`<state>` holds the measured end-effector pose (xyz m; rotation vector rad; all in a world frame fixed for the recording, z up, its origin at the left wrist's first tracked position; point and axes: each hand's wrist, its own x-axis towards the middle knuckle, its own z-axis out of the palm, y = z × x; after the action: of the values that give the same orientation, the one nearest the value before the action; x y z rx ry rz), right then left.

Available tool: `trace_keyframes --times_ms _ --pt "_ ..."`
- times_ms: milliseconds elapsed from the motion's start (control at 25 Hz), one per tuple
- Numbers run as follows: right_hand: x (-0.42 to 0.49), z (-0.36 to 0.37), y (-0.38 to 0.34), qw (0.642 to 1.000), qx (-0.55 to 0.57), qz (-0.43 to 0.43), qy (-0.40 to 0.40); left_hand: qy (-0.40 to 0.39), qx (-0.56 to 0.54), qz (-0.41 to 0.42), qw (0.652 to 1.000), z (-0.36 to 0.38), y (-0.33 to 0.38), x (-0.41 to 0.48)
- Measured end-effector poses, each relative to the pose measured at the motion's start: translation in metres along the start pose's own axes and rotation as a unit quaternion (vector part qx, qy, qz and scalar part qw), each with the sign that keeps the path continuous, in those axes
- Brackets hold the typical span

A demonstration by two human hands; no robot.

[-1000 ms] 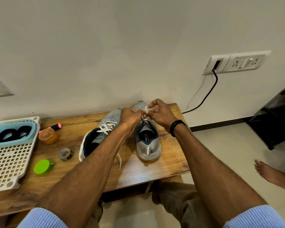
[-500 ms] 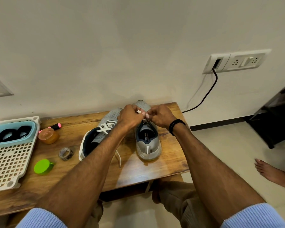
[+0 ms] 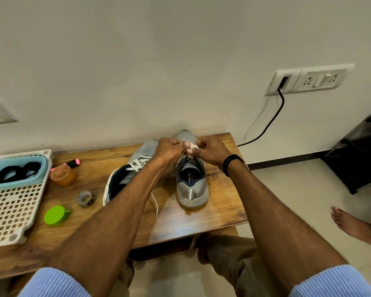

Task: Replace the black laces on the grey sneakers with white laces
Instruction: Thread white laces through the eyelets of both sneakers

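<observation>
Frame centre: left hand (image 3: 169,150) and right hand (image 3: 210,153), equally near, each pinch the white lace (image 3: 193,146) just above the grey sneaker (image 3: 192,189), whose long axis runs heel-nearest, toe-farthest on the worktop (image 3: 223,211).

My desk (image 3: 219,213) is wood, visible grain, slight sheen. The sneaker (image 3: 192,189) at 12 o'clock is matt grey mesh cloth, its white lace (image 3: 194,146) flat woven fabric. The basket (image 3: 11,211) at 9 looks like matt white plastic. My sleeves (image 3: 51,284) are ribbed knit.

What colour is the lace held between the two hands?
The lace is white; head view.
</observation>
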<state>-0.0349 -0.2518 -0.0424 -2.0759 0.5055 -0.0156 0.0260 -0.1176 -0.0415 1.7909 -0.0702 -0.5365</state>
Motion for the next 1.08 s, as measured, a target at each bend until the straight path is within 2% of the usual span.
trace_keyframes --times_ms 80,160,280,400,520,640,760,880,960,1000,1080 --pt "0.0 -0.001 -0.001 0.997 -0.012 -0.035 0.066 0.011 -0.022 -0.026 0.999 0.0 0.005 -0.004" --pt "-0.002 0.0 -0.003 0.994 -0.029 -0.066 0.078 0.013 -0.029 -0.042 0.999 0.0 0.007 -0.005" --pt "-0.004 -0.002 -0.009 0.993 -0.046 -0.035 0.107 0.038 -0.025 -0.065 0.997 -0.003 0.006 -0.002" --pt "0.001 -0.013 -0.005 0.986 -0.07 0.082 0.128 0.086 0.116 -0.066 0.987 -0.014 -0.002 0.005" --pt "0.001 -0.015 0.006 0.982 -0.049 0.174 0.054 0.052 0.232 -0.032 0.971 -0.017 -0.002 -0.002" --pt "0.003 -0.018 0.003 0.98 -0.097 0.163 0.057 0.094 0.272 0.028 0.957 -0.029 0.01 -0.008" --pt "0.001 -0.024 -0.01 0.973 -0.106 0.133 0.153 0.127 0.297 0.06 0.945 -0.058 0.024 -0.016" --pt "-0.008 -0.023 -0.023 0.968 -0.034 0.1 0.23 0.089 0.403 0.042 0.91 -0.091 0.028 -0.024" --pt "-0.015 -0.014 -0.039 0.97 -0.013 0.075 0.231 0.027 0.48 -0.008 0.877 -0.114 0.023 -0.028" --pt "-0.017 -0.006 -0.048 0.974 -0.012 0.06 0.218 -0.009 0.488 -0.035 0.872 -0.126 0.019 -0.032" --pt "-0.021 0.016 -0.067 0.985 -0.033 0.033 0.168 -0.067 0.435 -0.095 0.893 -0.147 0.01 -0.041"
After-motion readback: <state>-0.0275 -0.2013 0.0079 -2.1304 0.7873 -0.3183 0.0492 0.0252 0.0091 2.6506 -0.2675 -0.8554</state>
